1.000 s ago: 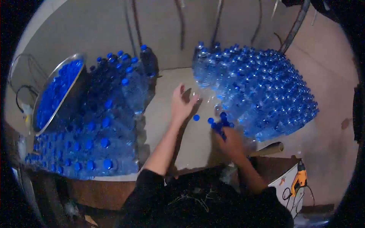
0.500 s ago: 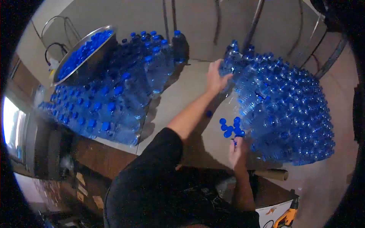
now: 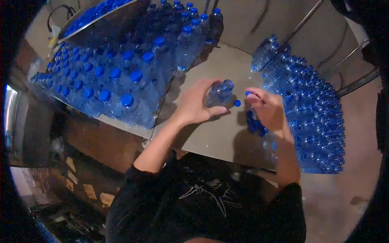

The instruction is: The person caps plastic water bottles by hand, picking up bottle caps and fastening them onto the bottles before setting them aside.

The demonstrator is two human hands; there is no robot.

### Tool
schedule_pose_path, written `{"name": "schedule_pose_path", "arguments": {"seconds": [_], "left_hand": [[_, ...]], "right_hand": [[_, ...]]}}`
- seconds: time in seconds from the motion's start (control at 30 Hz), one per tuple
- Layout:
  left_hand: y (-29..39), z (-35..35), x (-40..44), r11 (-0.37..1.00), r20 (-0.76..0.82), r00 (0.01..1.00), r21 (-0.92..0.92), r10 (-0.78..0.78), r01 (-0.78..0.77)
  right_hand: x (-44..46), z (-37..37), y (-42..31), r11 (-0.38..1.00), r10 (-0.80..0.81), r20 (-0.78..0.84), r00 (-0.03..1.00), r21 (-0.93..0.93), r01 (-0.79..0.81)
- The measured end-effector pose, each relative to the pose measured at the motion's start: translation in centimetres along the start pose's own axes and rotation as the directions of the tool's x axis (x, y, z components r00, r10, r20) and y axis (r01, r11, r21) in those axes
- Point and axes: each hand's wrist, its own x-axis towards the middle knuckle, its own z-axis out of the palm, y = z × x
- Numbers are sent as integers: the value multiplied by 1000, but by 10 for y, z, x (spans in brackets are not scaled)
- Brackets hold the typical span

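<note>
An uncapped clear plastic bottle [image 3: 220, 94] stands in the grip of my left hand [image 3: 195, 104], its open neck tilted slightly to the right. Just right of it, my right hand [image 3: 268, 110] is closed, pinching a blue bottle cap [image 3: 248, 93] between thumb and finger. One loose blue cap [image 3: 237, 103] lies between the two hands. Beneath my right hand, several more loose caps [image 3: 254, 123] are piled, partly hidden by it.
Rows of capped bottles [image 3: 127, 81] crowd the left of the table [image 3: 210, 137]. A metal bowl [image 3: 97, 23] full of blue caps rests among them. Packed uncapped bottles [image 3: 312, 109] fill the right side. Metal bars [image 3: 304, 20] rise behind.
My left hand has brought a bottle from the right-hand group toward the table's middle. My right hand has risen from the loose caps with one cap. The view has shifted.
</note>
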Motion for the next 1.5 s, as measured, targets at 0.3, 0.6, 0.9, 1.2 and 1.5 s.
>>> {"name": "schedule_pose_path", "arguments": {"seconds": [0.3,0.6,0.9,1.2,1.5], "left_hand": [[-30,31,52,819,209,970,-574,125,18],[-35,37,50,840,235,968,-540,83,60],[2,79,35,939,-365,885,-287,-288,187],[17,42,45,911,-78,952,-322,-296,257],[-15,35,54,906,59,998,-422,21,6]], "right_hand": [[69,-37,-85,899,-392,331,858,-62,434],[90,-28,-74,831,-336,558,759,-205,518],[65,31,-26,607,-627,181,757,-495,622],[82,-16,-86,780,-142,473,870,-487,392],[92,-34,-60,836,-455,516,725,-31,548]]}}
